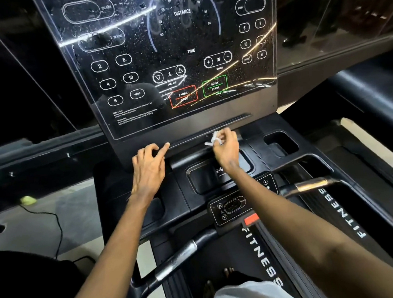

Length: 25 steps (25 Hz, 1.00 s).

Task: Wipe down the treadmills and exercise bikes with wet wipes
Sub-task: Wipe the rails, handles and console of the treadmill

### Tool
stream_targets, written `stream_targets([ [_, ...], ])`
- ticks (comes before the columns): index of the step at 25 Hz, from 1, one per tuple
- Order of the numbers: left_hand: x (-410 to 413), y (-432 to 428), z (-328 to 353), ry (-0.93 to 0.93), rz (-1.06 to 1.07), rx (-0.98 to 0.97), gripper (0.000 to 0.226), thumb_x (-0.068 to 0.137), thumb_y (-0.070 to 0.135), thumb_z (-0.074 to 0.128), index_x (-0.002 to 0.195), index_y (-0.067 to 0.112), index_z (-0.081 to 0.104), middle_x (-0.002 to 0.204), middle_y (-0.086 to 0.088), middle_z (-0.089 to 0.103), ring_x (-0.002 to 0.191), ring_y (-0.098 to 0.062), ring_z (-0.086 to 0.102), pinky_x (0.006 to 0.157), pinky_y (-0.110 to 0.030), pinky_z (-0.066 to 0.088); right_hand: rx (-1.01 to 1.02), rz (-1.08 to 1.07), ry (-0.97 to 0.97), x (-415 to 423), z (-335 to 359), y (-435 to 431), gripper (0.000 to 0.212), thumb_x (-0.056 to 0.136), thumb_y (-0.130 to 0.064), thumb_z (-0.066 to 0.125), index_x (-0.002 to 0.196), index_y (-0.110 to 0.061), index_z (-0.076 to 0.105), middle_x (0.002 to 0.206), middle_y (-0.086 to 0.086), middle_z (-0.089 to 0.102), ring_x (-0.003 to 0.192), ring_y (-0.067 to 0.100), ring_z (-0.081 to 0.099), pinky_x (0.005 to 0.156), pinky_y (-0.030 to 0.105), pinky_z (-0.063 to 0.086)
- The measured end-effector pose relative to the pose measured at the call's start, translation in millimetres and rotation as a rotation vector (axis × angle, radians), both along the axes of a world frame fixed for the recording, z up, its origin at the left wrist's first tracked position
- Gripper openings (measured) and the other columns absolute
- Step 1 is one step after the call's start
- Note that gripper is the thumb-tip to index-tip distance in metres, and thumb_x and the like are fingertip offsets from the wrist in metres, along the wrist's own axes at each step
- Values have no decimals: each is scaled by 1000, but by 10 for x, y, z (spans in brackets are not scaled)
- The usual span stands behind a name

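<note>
Forearms [109,252] cropped; right hand [225,148] pinches half-hidden wipe [211,140]; left hand [147,168] relaxed, fingertip [167,145] touching console [184,124].

Grey floor [83,203] carries black treadmill [114,182]; black cable [57,220], small yellow-green object [27,200] lie on it, left.

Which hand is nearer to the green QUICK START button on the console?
Right. The right hand, pinching a wet wipe, is directly below the QUICK START button; the left hand is lower and off to its left.
</note>
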State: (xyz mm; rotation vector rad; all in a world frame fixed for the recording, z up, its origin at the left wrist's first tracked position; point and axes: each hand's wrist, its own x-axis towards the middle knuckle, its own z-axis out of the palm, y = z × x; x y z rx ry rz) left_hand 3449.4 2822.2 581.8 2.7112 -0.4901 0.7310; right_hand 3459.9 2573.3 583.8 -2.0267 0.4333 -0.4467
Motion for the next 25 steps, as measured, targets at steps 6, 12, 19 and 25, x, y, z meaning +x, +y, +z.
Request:
stream_targets([
  [6, 72, -169, 47, 29, -70, -116, 42, 86, -2, 61, 126, 11, 70, 109, -8, 61, 92, -27, 51, 78, -44, 46, 3, -37, 83, -106, -70, -531, 28, 84, -8, 55, 93, -24, 75, 101, 5, 64, 83, 1, 54, 76, 15, 37],
  [12, 149, -729, 265, 39, -191, -120, 39, 85, 11, 50, 115, 11, 75, 108, -6, 65, 95, -29, 56, 83, -46, 46, 124, -151, 197, -552, -7, -1391, 32, 91, -28, 59, 66, -10, 67, 59, -5, 55, 54, 5, 49, 63, 24, 44],
  [19, 154, -2018, 564, 336, -423, -269, 34, 96, 14, 60, 129, 14, 67, 129, -5, 65, 120, -23, 58, 107, -37, 43, 29, -290, 206, -1508, 206, -2765, 25, 86, -17, 53, 88, -33, 73, 90, -3, 75, 81, 16, 71, 83, 34, 58],
  [25, 83, -3345, 883, 626, -648, -197, 48, 98, 23, 64, 145, 23, 55, 145, -3, 56, 134, -18, 50, 107, -19, 30, 31, -489, 276, -2386, 738, -3786, 29, 94, -28, 66, 118, -13, 73, 106, 7, 73, 106, 18, 66, 84, 18, 39],
])
